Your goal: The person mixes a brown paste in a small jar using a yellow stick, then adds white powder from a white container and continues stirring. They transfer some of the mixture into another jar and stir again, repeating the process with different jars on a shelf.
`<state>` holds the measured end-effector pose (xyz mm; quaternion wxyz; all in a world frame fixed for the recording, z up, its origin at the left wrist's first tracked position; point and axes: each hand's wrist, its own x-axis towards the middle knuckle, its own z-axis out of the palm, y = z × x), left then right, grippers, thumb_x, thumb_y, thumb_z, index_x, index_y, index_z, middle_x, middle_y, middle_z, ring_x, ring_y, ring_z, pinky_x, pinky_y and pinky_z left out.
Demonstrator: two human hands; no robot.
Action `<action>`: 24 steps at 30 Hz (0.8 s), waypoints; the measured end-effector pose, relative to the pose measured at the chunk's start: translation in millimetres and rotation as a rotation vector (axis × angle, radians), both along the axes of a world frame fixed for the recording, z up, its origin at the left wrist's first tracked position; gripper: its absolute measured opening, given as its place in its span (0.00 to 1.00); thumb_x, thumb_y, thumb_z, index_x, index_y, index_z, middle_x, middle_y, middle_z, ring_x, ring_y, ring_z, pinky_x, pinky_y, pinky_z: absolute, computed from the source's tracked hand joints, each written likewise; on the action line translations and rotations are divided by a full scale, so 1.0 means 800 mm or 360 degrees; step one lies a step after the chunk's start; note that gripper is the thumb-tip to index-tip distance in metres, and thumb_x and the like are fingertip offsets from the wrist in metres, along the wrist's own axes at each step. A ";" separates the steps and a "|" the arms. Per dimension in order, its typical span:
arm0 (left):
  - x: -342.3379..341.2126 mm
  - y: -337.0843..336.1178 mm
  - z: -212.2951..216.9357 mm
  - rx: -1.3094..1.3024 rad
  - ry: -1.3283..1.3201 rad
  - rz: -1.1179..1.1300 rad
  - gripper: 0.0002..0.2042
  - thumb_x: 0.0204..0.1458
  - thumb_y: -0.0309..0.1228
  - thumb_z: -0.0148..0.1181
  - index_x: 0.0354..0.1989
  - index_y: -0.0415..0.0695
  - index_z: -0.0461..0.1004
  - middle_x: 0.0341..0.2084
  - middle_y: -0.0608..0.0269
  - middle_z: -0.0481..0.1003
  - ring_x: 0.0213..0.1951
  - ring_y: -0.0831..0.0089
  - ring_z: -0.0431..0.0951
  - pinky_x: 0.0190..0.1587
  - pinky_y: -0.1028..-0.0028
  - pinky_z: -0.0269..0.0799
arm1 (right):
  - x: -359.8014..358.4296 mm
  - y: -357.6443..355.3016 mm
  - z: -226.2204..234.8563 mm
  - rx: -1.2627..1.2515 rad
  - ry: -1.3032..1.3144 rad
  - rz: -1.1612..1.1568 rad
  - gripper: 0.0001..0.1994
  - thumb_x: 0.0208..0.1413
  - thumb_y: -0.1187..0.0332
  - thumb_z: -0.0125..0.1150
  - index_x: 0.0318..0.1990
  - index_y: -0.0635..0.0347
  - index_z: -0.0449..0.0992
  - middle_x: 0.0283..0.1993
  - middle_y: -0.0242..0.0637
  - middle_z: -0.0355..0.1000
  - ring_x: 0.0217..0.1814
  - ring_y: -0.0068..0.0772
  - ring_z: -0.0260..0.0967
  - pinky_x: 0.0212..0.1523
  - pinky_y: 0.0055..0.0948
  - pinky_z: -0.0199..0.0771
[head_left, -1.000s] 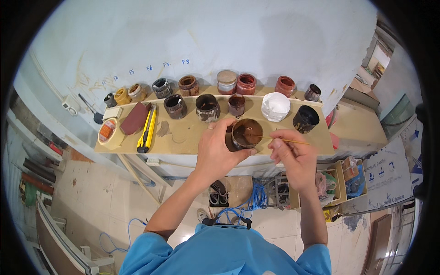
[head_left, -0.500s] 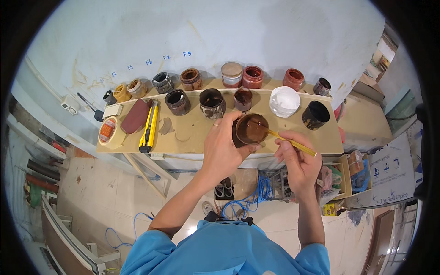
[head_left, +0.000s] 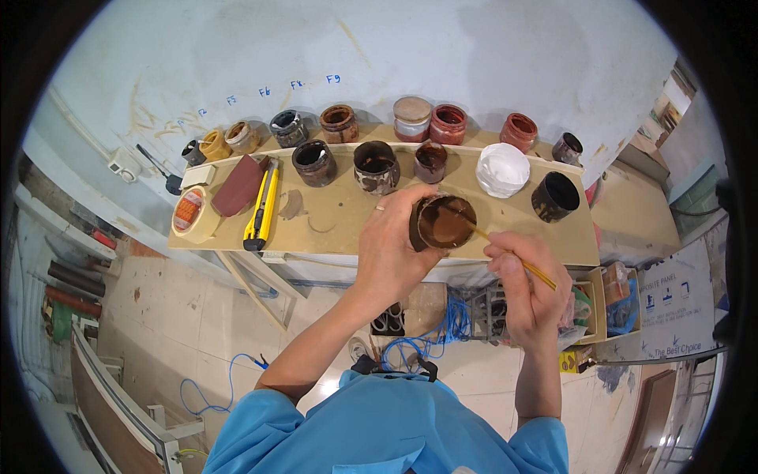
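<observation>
My left hand (head_left: pixel 395 245) is wrapped around a jar of brown paint (head_left: pixel 446 223), held above the front edge of the shelf. The jar is tilted so its opening shows, and brown paint coats its inner wall. My right hand (head_left: pixel 530 288) pinches a thin yellow stick (head_left: pixel 515 257). Its far end dips inside the jar, and the paint hides what the tip looks like. Just behind the held jar stand a small dark red-brown jar (head_left: pixel 430 163) and a paint-stained dark jar (head_left: pixel 377 170).
The tan shelf (head_left: pixel 332 237) also bears a yellow utility knife (head_left: pixel 262 207), dark red sandpaper (head_left: pixel 239 186), a tape roll (head_left: pixel 195 215), a white-covered jar (head_left: pixel 503 171) and a black cup (head_left: pixel 555 197). Several paint jars line the wall behind. Blue cable (head_left: pixel 450 325) lies below.
The yellow stick now slopes more steeply, as my right hand has lowered slightly and shifted right. My left hand still grips the jar. The whole view has shifted a little.
</observation>
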<state>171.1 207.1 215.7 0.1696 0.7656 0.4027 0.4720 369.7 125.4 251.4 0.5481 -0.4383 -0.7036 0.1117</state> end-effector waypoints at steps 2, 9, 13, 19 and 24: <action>0.002 0.000 -0.001 -0.0038 -0.0013 -0.0009 0.37 0.40 0.22 0.84 0.62 0.46 0.72 0.55 0.56 0.80 0.56 0.56 0.82 0.58 0.61 0.78 | 0.004 0.000 0.002 -0.0038 -0.0069 0.0076 0.08 0.70 0.75 0.60 0.51 0.65 0.82 0.40 0.43 0.83 0.36 0.37 0.80 0.40 0.31 0.79; 0.005 0.004 -0.007 0.0010 -0.0044 -0.0035 0.38 0.40 0.24 0.84 0.63 0.45 0.72 0.54 0.53 0.80 0.55 0.52 0.83 0.57 0.59 0.78 | 0.013 0.003 0.004 0.0019 -0.0274 -0.0093 0.09 0.73 0.75 0.55 0.49 0.69 0.82 0.39 0.44 0.83 0.35 0.29 0.80 0.40 0.27 0.80; 0.005 0.002 -0.007 0.0083 -0.0055 0.0011 0.39 0.40 0.26 0.85 0.63 0.43 0.71 0.54 0.50 0.80 0.55 0.50 0.82 0.57 0.58 0.78 | 0.009 0.007 0.002 0.0060 -0.0236 -0.0112 0.06 0.69 0.75 0.62 0.48 0.63 0.83 0.38 0.42 0.81 0.33 0.40 0.78 0.37 0.33 0.77; 0.006 0.004 -0.008 0.0126 -0.0008 0.0057 0.40 0.41 0.29 0.85 0.64 0.40 0.69 0.53 0.48 0.80 0.55 0.46 0.81 0.56 0.56 0.78 | 0.006 0.012 0.004 -0.0086 -0.0073 0.0037 0.06 0.70 0.75 0.61 0.49 0.64 0.82 0.36 0.41 0.81 0.32 0.33 0.78 0.37 0.30 0.76; 0.004 0.002 -0.005 0.0075 0.0037 0.0068 0.39 0.43 0.31 0.85 0.64 0.38 0.69 0.52 0.47 0.80 0.53 0.46 0.80 0.56 0.54 0.76 | 0.004 0.014 0.006 -0.0172 0.0247 0.0066 0.08 0.74 0.72 0.59 0.50 0.65 0.82 0.37 0.39 0.81 0.33 0.27 0.77 0.37 0.26 0.75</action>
